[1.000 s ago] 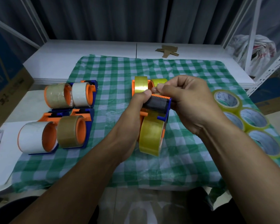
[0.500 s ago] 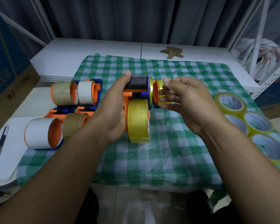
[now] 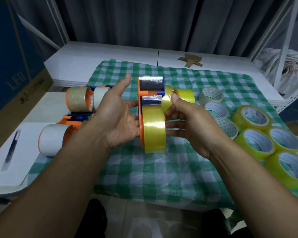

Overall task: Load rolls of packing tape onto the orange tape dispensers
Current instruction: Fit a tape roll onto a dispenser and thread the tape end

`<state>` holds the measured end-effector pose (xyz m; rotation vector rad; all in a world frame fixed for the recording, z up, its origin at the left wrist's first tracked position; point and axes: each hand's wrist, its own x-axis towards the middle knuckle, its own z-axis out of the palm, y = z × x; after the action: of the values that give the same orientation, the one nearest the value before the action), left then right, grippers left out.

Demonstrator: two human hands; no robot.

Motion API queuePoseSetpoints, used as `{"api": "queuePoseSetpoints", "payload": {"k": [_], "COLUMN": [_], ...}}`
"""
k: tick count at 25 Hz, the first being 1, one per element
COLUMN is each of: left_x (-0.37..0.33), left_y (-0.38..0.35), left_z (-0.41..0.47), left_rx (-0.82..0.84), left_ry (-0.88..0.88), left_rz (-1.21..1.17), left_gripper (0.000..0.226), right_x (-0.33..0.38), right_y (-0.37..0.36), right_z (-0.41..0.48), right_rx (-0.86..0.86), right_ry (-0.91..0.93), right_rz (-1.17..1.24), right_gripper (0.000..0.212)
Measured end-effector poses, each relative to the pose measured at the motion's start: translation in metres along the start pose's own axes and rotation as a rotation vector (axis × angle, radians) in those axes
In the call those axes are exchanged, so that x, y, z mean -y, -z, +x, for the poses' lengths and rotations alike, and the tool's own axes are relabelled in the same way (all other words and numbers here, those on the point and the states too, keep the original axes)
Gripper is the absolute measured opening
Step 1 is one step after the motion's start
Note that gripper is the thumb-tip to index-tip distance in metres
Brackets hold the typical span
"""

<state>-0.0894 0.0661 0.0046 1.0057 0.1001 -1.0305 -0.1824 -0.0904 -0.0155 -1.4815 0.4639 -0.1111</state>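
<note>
I hold an orange and blue tape dispenser (image 3: 150, 85) in the air over the green checked cloth (image 3: 144, 170). A yellow tape roll (image 3: 154, 131) sits on its hub, and shiny film lies over its black roller. My left hand (image 3: 115, 115) is palm-up at its left side, fingers reaching against the orange plate, thumb raised and apart. My right hand (image 3: 191, 124) grips its right side, thumb on top and fingers curled against the roll.
Loaded dispensers (image 3: 77, 101) (image 3: 52, 141) lie at the left. Another dispenser with a yellow roll (image 3: 185, 96) stands behind my right thumb. Several loose rolls, clear (image 3: 212, 96) and yellow (image 3: 253, 117), crowd the right side. A pen (image 3: 11, 150) lies on a white board at left.
The dispenser has turned so its roller faces up and away. My left thumb has come off the top of it, and my right hand has closed in on its right side.
</note>
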Motion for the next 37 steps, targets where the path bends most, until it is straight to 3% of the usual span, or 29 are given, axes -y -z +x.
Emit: {"api": "queuePoseSetpoints", "payload": {"k": [5, 11, 16, 21, 26, 31, 37], "left_x": [-0.005, -0.004, -0.005, -0.006, -0.001, 0.003, 0.002], "left_y": [0.011, 0.023, 0.028, 0.034, 0.030, 0.029, 0.031], "left_z": [0.002, 0.008, 0.015, 0.026, 0.034, 0.055, 0.074], "left_rx": [0.015, 0.011, -0.039, -0.091, -0.209, -0.365, -0.481], "left_ry": [-0.027, -0.102, -0.171, -0.193, -0.324, -0.420, -0.399], "left_rz": [-0.165, -0.222, -0.187, -0.169, 0.150, 0.122, 0.112], "left_gripper": [0.055, 0.060, 0.041, 0.045, 0.037, 0.024, 0.026], "right_x": [-0.005, -0.008, -0.007, -0.005, -0.007, -0.009, -0.008], "right_y": [-0.008, -0.015, -0.024, -0.031, -0.040, -0.044, -0.039], "right_z": [-0.002, 0.004, 0.014, 0.025, 0.035, 0.042, 0.044], "right_rx": [0.057, 0.109, 0.066, 0.049, 0.026, 0.032, 0.042], "right_ry": [-0.060, -0.068, -0.044, -0.067, -0.083, -0.091, -0.086], "right_rz": [0.109, 0.131, 0.242, 0.402, 0.515, 0.548, 0.492], "right_gripper": [0.046, 0.065, 0.061, 0.054, 0.046, 0.047, 0.054]}}
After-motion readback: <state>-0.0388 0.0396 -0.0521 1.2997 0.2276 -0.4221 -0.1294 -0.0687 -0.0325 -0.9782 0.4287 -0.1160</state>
